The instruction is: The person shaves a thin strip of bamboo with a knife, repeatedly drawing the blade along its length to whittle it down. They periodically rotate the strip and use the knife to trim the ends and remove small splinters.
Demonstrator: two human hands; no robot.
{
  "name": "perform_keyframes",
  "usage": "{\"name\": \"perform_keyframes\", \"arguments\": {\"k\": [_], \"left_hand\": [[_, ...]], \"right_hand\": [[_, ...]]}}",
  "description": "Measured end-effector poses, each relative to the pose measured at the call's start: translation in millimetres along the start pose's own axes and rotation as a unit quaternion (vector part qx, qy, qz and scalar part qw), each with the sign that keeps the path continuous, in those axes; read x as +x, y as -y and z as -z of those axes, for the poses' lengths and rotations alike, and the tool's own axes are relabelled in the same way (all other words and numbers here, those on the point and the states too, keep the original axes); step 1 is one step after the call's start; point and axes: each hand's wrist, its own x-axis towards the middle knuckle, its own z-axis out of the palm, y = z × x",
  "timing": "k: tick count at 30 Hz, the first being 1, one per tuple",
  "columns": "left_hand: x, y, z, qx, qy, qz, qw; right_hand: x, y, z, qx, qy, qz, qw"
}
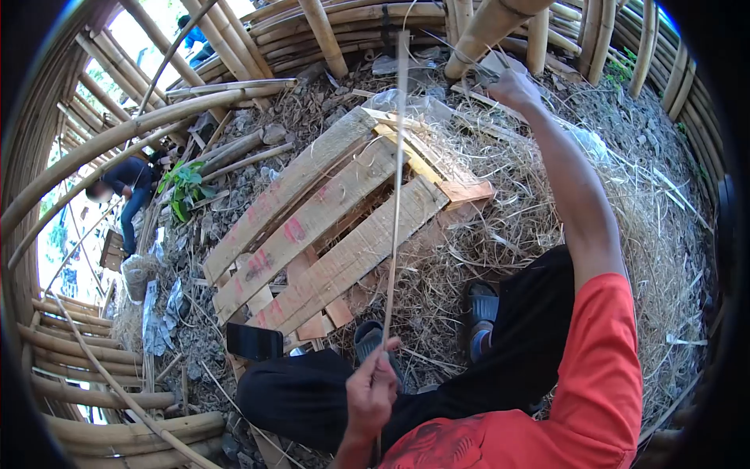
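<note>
My left hand [372, 392], low in the middle of the head view, is closed around a long thin bamboo strip [396, 211]. The strip stands up from my fingers, passes in front of the wooden pallet [308, 211], and blurs near its top end. Far out at the upper right, my right hand [516, 90] is at the end of a stretched arm, near a thick bamboo pole [488, 35]. Its fingers look curled around something thin that I cannot make out. Pale shavings [500, 234] lie beside the pallet and around my feet.
A black phone [255, 341] rests at the pallet's near left corner, by my knee. Bamboo poles [125, 129] and fencing surround the rubble ground. Another person [129, 191] bends over at the left, beyond a green plant [183, 187]. Plastic scraps [158, 316] lie at the left.
</note>
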Motion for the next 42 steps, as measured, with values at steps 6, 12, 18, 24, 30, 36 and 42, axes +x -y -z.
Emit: {"name": "perform_keyframes", "arguments": {"k": [6,12,18,24,30,36,42], "left_hand": [[36.9,-17.9,17.9,-0.076,0.001,0.022,0.997],[42.9,-18.5,16.3,-0.068,0.016,0.004,0.998],[40.4,-21.3,11.4,-0.005,-0.013,-0.04,0.999],[36.9,-5.4,12.3,0.208,-0.084,-0.212,0.951],[31.0,-9.8,10.1,0.275,-0.101,-0.244,0.924],[13.9,2.0,13.5,0.273,-0.087,-0.236,0.929],[32.7,-21.2,21.6,0.057,-0.033,-0.051,0.997]], "right_hand": [[6.1,-4.9,-14.6,0.099,-0.014,0.054,0.993],[-115.2,63.6,13.0,0.143,0.097,0.28,0.944],[-222.2,111.0,38.7,0.034,0.18,0.447,0.876],[-224.2,118.6,37.4,-0.035,0.174,0.419,0.89],[-213.1,112.2,11.2,-0.036,0.099,0.449,0.887],[-117.2,68.7,18.7,0.028,0.047,0.196,0.979],[-134.8,76.1,2.1,0.254,0.114,0.236,0.931]]}}
